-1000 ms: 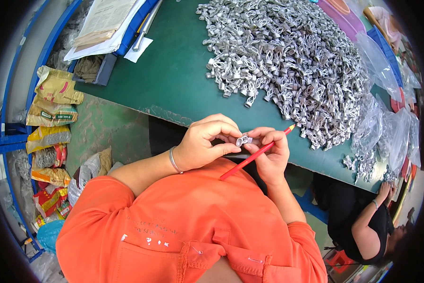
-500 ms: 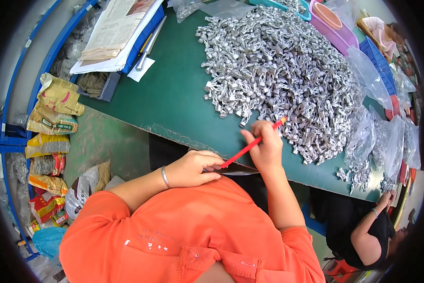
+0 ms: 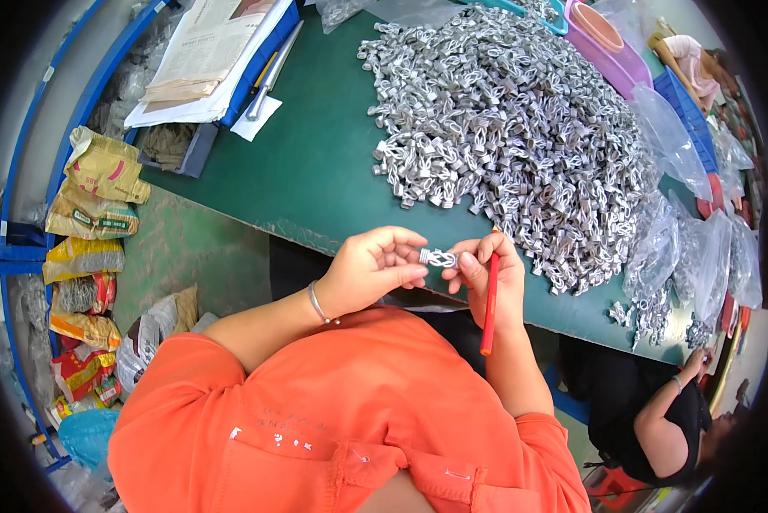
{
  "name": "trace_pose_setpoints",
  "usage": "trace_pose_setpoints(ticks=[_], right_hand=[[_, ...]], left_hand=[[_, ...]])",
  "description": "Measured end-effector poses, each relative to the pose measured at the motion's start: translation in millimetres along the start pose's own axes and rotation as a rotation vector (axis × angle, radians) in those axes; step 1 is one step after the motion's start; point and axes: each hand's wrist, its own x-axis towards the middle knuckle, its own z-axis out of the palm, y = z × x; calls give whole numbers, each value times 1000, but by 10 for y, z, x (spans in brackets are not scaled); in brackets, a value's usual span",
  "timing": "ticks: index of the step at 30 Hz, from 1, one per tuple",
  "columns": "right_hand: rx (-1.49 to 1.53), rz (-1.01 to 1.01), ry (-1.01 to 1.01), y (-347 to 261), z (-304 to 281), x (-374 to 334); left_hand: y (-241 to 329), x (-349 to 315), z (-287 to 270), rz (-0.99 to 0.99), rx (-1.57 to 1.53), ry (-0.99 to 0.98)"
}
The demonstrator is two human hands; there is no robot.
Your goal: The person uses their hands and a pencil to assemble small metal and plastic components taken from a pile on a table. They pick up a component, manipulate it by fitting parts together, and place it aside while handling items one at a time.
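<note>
1. One looped metal piece [image 3: 438, 257] is held up off the tabletop [image 3: 315, 145], just on the near side of the heap of metal pieces [image 3: 520, 128].
2. By the left hand [image 3: 377, 265], the ribbed end of the piece is met at the fingertips; the fingers are curled and partly open, and whether the piece is pinched there cannot be told.
3. By the right hand [image 3: 491, 265], the looped end is pinched between thumb and finger, while a red pencil [image 3: 490, 308] is held across the same hand, its sharpened tip pointed toward the heap.
4. The step in hand is judged to be close handling of this single piece, with no pencil contact on it.
5. For the next move, a light fingertip grip is judged to be called for, with the piece steadied by one hand if it is to be turned or released by the other, and the pencil held clear of the loops.
6. Right of the heap's near edge, a small cluster of metal parts [image 3: 653, 318] is seen, with a co-worker's hand [image 3: 698, 362] placed beyond it, well apart from the piece.
</note>
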Motion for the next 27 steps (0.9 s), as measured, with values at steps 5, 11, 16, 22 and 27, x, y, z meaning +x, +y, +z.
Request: trace_pose_setpoints(ticks=[5, 11, 16, 22, 27], right_hand=[[-74, -207, -49, 50, 66, -58], [-433, -305, -344, -45, -60, 5], [-1052, -547, -477, -409, 176, 536], [-1459, -914, -497, -169, 426, 1124], [-1473, -814, -671, -284, 269, 954]], left_hand=[[26, 31, -6, 135, 33, -91], [83, -124, -108, 340, 563, -165], [-162, -323, -236, 172, 626, -205], [-64, -281, -194, 200, 691, -99], [-10, -149, -353, 287, 708, 245]])
